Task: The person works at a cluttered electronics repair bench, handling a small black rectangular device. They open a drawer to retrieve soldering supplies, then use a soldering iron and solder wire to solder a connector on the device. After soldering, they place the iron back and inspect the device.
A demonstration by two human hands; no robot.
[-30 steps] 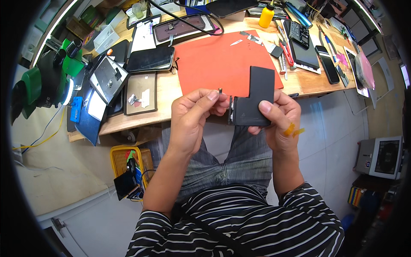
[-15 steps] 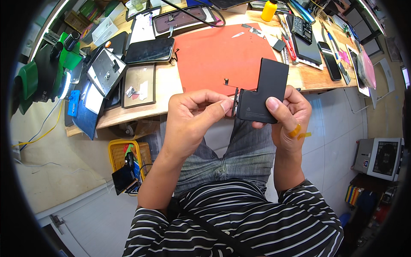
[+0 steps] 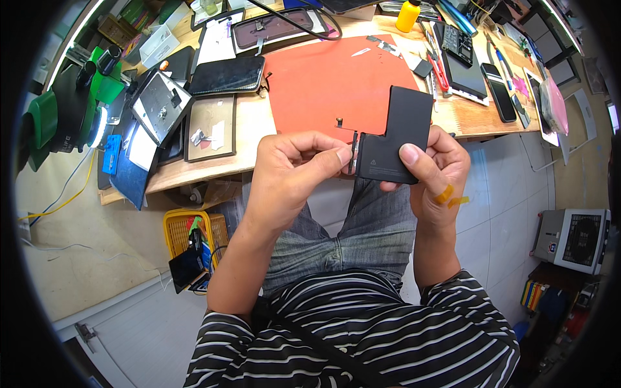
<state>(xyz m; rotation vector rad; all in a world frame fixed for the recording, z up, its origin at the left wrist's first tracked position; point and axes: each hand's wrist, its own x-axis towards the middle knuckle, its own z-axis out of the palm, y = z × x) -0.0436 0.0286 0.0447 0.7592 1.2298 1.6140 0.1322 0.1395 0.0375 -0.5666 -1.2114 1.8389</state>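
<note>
A black L-shaped phone battery (image 3: 402,132) is held up over my lap, just off the bench's front edge. My right hand (image 3: 438,169) grips its right side, thumb on the face and fingers behind; strips of amber tape stick near the base of the thumb. At the battery's left edge, my left hand (image 3: 299,169) pinches a thin dark strip (image 3: 354,154) between thumb and forefinger. A fine flex cable with a small connector (image 3: 339,122) reaches up and left from that strip. The fingertips hide the strip's middle.
An orange mat (image 3: 323,87) covers the bench centre. Left of it lie a dark phone (image 3: 228,75) and an open tablet-like shell (image 3: 160,110); a green-and-black lit device (image 3: 71,123) stands farther left. Tools, a yellow bottle (image 3: 407,16) and another phone (image 3: 498,92) are at right.
The battery has shifted slightly left and up with my right hand. My left hand keeps its pinch on the strip, almost in the same place.
</note>
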